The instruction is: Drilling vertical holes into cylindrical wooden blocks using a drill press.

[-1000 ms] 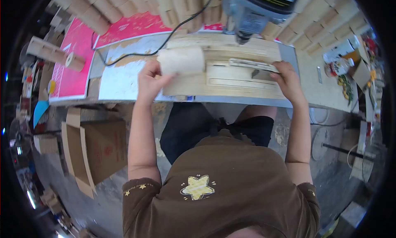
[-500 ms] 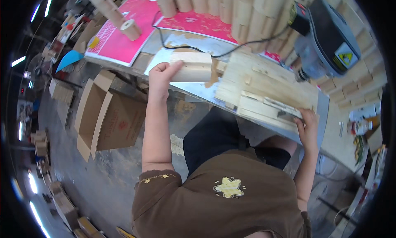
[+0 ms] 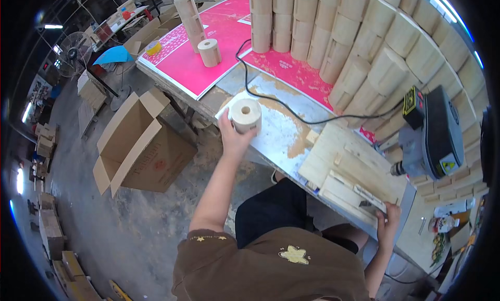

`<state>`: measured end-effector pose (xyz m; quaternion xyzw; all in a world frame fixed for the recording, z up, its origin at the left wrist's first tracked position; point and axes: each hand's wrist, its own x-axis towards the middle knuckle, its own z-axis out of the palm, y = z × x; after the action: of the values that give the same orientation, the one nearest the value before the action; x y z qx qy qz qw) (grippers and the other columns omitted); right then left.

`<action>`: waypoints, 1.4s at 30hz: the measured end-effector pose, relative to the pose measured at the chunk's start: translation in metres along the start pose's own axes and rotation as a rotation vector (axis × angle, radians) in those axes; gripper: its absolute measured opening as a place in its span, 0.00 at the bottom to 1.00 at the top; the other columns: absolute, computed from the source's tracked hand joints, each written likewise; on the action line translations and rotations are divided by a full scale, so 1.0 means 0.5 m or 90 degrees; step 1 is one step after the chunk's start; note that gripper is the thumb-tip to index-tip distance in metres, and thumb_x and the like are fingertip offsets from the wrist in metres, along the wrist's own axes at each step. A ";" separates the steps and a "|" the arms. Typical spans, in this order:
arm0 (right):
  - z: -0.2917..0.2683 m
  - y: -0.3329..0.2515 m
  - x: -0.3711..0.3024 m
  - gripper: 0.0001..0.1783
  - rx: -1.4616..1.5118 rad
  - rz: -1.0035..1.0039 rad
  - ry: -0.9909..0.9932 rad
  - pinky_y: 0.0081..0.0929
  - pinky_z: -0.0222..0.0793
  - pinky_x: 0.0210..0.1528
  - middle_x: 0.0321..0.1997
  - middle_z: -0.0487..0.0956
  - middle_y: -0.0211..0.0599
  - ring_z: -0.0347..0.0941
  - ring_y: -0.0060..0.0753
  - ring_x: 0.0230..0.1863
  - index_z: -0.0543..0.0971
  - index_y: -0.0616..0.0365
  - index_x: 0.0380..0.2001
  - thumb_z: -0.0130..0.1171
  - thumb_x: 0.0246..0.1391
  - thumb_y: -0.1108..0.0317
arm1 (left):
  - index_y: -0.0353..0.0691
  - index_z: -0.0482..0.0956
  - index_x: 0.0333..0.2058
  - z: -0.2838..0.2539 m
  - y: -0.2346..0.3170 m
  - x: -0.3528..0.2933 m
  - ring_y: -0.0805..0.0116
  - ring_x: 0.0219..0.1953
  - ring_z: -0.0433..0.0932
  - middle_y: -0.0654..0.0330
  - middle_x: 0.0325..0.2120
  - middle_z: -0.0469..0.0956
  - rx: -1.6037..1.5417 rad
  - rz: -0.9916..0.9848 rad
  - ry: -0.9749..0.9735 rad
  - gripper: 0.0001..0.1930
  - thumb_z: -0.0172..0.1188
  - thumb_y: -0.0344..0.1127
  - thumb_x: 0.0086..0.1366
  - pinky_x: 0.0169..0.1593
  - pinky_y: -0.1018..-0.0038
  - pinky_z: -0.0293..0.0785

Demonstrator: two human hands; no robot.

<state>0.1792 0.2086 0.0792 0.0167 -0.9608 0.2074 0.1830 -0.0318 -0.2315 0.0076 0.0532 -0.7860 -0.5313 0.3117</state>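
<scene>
My left hand (image 3: 236, 137) is closed around a pale wooden cylinder (image 3: 246, 113) at the front edge of the bench. The cylinder stands upright, a round hole showing in its top face. Over to the right, my right hand (image 3: 388, 220) grips the end of a narrow wooden bar (image 3: 369, 195) with a dark metal piece beside it. That bar lies along a wooden jig (image 3: 338, 189), fixed on a plywood board (image 3: 333, 144). A drill press (image 3: 435, 134) with a dark housing stands behind the board, its chuck above the board's right part.
Tall stacks of wooden cylinders (image 3: 333, 51) line the back of the bench. A single cylinder (image 3: 209, 53) stands on a pink sheet (image 3: 192, 74), near a yellow tape roll (image 3: 153, 47). A black cable (image 3: 291, 111) crosses the bench. An open cardboard box (image 3: 161, 160) sits on the floor at left.
My left hand has turned the wooden cylinder from lying sideways to upright and brought it down to the bench edge. My right hand keeps its hold on the bar. The whole view has shifted.
</scene>
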 end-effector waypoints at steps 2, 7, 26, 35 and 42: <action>0.000 0.006 -0.001 0.17 0.013 0.010 -0.004 0.38 0.62 0.45 0.36 0.72 0.47 0.66 0.52 0.41 0.73 0.61 0.40 0.58 0.42 0.74 | 0.35 0.65 0.51 -0.009 -0.013 -0.015 0.55 0.52 0.67 0.50 0.51 0.62 0.025 -0.083 -0.030 0.38 0.73 0.30 0.38 0.54 0.66 0.66; 0.000 -0.004 -0.005 0.17 -0.021 0.040 -0.014 0.39 0.61 0.44 0.35 0.72 0.45 0.66 0.50 0.40 0.72 0.60 0.38 0.59 0.40 0.74 | 0.33 0.69 0.49 -0.020 -0.044 0.050 0.64 0.44 0.74 0.55 0.43 0.71 -0.040 -0.074 -0.054 0.35 0.73 0.30 0.39 0.48 0.71 0.72; 0.008 -0.031 -0.006 0.18 -0.050 0.173 -0.009 0.38 0.60 0.42 0.33 0.70 0.43 0.64 0.48 0.38 0.71 0.60 0.33 0.61 0.34 0.74 | 0.32 0.75 0.40 0.035 -0.179 0.730 0.56 0.39 0.79 0.50 0.37 0.79 0.160 -0.001 0.166 0.31 0.75 0.40 0.36 0.44 0.67 0.74; 0.012 -0.033 0.001 0.20 -0.072 0.151 0.001 0.39 0.62 0.42 0.32 0.72 0.43 0.66 0.50 0.37 0.73 0.59 0.32 0.63 0.29 0.75 | 0.22 0.62 0.50 -0.006 -0.330 0.819 0.51 0.44 0.76 0.40 0.41 0.74 0.167 0.002 0.096 0.50 0.76 0.49 0.33 0.48 0.64 0.72; 0.007 -0.042 0.019 0.18 -0.065 0.119 0.031 0.38 0.64 0.39 0.31 0.73 0.41 0.67 0.48 0.36 0.75 0.58 0.33 0.65 0.32 0.72 | 0.27 0.59 0.55 0.168 -0.100 0.621 0.53 0.56 0.64 0.44 0.53 0.64 0.199 0.164 0.196 0.46 0.72 0.47 0.44 0.56 0.62 0.64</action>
<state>0.1713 0.1884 0.0881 -0.0873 -0.9628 0.1749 0.1867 -0.3384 -0.3143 0.0785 0.0805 -0.8023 -0.3446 0.4808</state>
